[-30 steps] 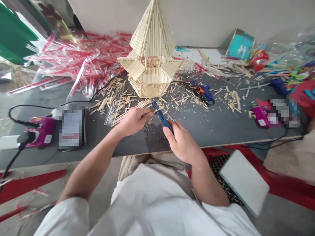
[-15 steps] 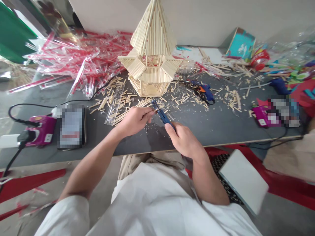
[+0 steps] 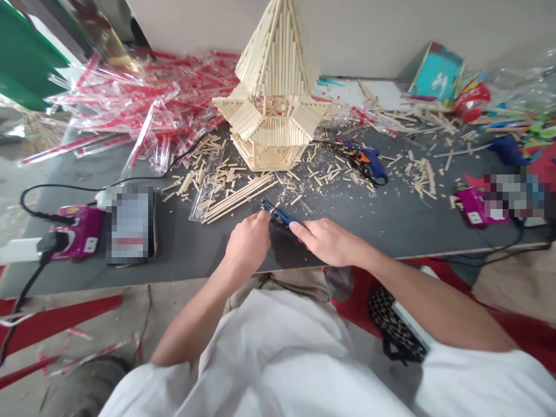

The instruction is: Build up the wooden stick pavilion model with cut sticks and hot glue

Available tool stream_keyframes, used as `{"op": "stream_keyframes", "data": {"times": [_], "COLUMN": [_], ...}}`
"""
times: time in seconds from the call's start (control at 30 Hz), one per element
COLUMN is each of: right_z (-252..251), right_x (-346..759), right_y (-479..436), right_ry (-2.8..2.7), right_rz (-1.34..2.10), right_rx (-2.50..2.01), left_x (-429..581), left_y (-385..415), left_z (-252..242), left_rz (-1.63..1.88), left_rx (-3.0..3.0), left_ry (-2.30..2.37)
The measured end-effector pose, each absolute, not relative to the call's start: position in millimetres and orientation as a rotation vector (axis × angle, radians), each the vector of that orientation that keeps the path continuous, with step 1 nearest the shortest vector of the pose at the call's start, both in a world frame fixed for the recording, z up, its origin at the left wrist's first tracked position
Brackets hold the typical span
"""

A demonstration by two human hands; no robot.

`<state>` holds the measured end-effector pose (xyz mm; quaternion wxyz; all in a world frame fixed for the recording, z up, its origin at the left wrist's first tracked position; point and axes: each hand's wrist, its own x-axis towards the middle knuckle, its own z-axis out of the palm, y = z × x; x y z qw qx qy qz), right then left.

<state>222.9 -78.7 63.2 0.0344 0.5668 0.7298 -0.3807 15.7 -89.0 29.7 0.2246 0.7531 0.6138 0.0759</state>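
My right hand is closed around blue-handled pliers, thumb along the handle and jaws pointing left. Close beside the jaws, my left hand is closed in a pinch. A short pale end of a wooden stick shows at its fingertips, against the pliers; the palm hides the rest. Beyond my hands lie several long wooden sticks, side by side on a clear plastic sleeve. Behind them stands a pagoda-like model built from such sticks, with a tall pointed roof.
Cut stick pieces litter the dark table. A glue gun lies right of the model. Red and clear wrappers are heaped at the back left. A phone and a purple power strip sit at the left.
Both hands have come back toward the table's front edge with the pliers, away from the model. The pliers now lie flatter, and the long sticks show more fully.
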Motion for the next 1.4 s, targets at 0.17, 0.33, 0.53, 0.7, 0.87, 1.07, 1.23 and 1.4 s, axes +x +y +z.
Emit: {"op": "stream_keyframes", "data": {"times": [0.17,0.33,0.53,0.7,0.87,1.07,1.23,1.4], "right_z": [64.5,65.0,61.6,57.4,50.7,47.7,37.4,21.4], "right_x": [221.1,220.1,220.8,224.6,238.1,265.3,298.1,329.2], "right_y": [-81.9,-92.4,-105.2,-111.5,-104.6,-109.8,-111.2,-102.4], "right_ry": [2.291,2.293,2.307,2.340,2.345,2.402,2.281,2.140], "right_rz": [-1.045,-0.896,-0.826,-0.751,-0.569,-0.388,-0.027,0.429], "right_rx": [1.688,1.621,1.620,1.628,1.692,1.735,2.029,2.204], "left_x": [24.1,22.6,22.1,24.8,12.5,-1.3,13.2,19.9], "left_y": [-102.3,-117.5,-125.2,-128.9,-126.3,-108.2,-84.7,-50.7], "left_z": [33.7,34.4,38.0,38.0,40.9,37.5,19.4,28.7], "left_rz": [0.088,-0.029,-0.071,-0.036,0.036,0.092,0.214,0.263], "left_rx": [2.059,2.108,2.128,2.128,2.147,2.350,2.700,2.860], "left_ry": [1.806,1.810,1.778,1.756,1.820,1.684,1.439,1.378]}}
